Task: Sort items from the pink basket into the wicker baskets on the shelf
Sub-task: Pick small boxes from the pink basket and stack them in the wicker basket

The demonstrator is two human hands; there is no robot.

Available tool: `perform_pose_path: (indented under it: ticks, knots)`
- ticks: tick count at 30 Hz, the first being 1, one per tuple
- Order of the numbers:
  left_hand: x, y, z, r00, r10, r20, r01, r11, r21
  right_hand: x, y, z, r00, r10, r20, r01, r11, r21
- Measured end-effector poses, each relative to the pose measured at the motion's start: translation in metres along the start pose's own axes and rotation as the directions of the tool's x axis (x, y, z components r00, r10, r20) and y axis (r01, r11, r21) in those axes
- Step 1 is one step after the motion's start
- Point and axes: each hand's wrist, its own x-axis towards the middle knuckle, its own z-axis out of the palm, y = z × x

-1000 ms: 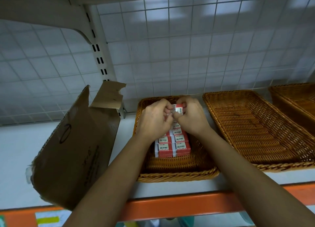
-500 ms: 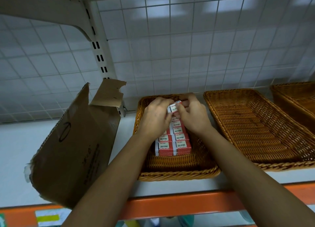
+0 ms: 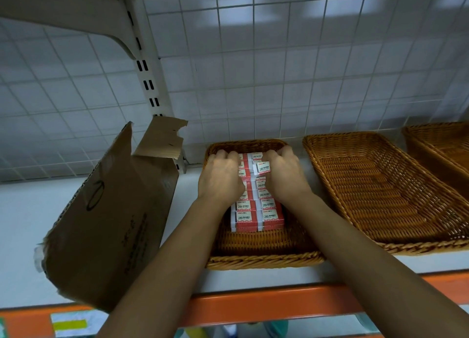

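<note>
The left wicker basket (image 3: 264, 261) holds 2 rows of small red-and-white boxes (image 3: 256, 217). The right hand (image 3: 284, 175) pinches 1 tilted box (image 3: 264, 167) over the far end of the right row. The left hand (image 3: 219, 177) curls onto the left row; I cannot tell whether it grips anything. A second basket (image 3: 380, 185) sits just right and a cardboard carton (image 3: 106, 223) left, on the white shelf (image 3: 20, 223) backed by a wire grid (image 3: 279, 71).

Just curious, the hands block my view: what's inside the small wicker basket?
Two rows of red-and-white boxes marked 2B lie in the basket. The left hand and right hand cover the far ones; the right grips a loose box.
</note>
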Motion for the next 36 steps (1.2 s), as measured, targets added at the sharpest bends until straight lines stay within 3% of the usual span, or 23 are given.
perform_pose_path:
  ticks: [9,36]
  knots:
    - [-0.001,0.006,-0.001,0.984,-0.138,0.110,0.136,0.990,0.026,0.001,-0.002,0.002,0.998,-0.002,0.061,0.006,0.998,-0.064]
    - [-0.003,0.006,-0.001,0.990,-0.108,0.088,0.101,0.992,0.078,-0.003,-0.009,-0.007,0.991,0.053,0.126,-0.044,0.996,-0.073]
